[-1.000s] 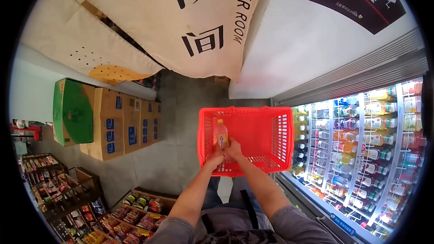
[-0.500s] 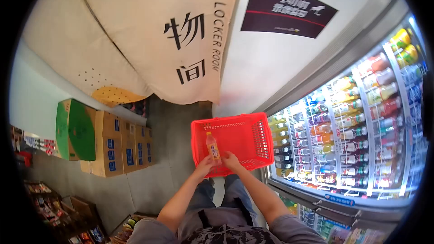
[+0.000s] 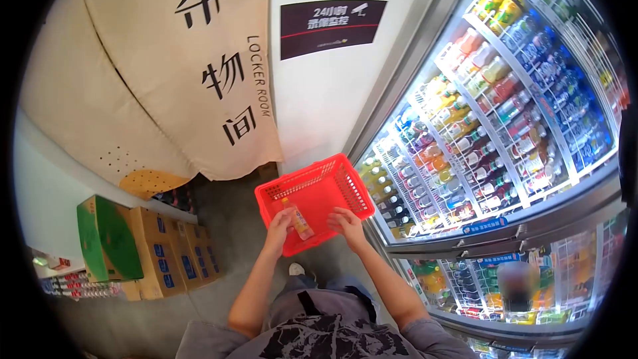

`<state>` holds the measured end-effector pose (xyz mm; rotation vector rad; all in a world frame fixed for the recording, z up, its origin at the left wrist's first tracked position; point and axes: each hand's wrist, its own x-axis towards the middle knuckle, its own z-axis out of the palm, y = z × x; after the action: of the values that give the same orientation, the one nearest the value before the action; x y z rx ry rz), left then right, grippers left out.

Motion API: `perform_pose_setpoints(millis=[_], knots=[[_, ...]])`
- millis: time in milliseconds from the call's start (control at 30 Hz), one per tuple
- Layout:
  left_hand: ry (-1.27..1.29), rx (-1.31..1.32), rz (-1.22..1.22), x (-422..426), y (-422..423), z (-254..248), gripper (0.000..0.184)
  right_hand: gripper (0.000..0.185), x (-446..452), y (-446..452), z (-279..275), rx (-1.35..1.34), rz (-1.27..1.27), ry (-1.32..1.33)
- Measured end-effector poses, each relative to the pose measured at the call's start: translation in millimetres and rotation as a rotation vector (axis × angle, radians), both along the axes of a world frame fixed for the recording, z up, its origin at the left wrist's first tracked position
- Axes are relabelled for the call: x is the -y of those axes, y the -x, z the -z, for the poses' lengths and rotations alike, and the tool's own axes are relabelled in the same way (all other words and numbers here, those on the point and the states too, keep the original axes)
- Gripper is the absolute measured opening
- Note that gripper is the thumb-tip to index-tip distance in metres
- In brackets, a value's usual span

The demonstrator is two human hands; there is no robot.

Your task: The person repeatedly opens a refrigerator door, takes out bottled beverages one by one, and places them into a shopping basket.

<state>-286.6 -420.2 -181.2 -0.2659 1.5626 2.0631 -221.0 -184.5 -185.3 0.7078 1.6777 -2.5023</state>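
In the head view, a red plastic shopping basket with slotted sides is in front of my body. A drink bottle with a yellow cap and pinkish contents lies slanted over the basket, cap pointing away from me. My left hand has its fingers closed on the bottle's left side. To the right of the bottle, my right hand is over the basket's near right part, fingers apart and nothing in them. What supports the basket is hidden.
On the right stands a lit drinks fridge with rows of bottles. Stacked cardboard boxes and a green box are at the left. A cloth curtain hangs ahead, beside a wall sign. Grey floor shows between.
My view has turned toward the fridge. My right hand has moved away from the bottle with its fingers spreading. The bottle has tilted, and my left hand stays on it.
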Motion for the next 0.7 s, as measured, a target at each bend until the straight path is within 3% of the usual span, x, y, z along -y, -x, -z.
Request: perform_pose_setpoints(millis=[333,700], knots=[[-0.071,-0.145,0.284,-130,-36,-85,0.033,0.036,-82,-84,-75,-0.200,0.255,-0.088],[-0.238,-0.219,0.770,-293,-180,-136,0.030,0.032,-217,-279,-142,-0.361,0.809,-0.306]])
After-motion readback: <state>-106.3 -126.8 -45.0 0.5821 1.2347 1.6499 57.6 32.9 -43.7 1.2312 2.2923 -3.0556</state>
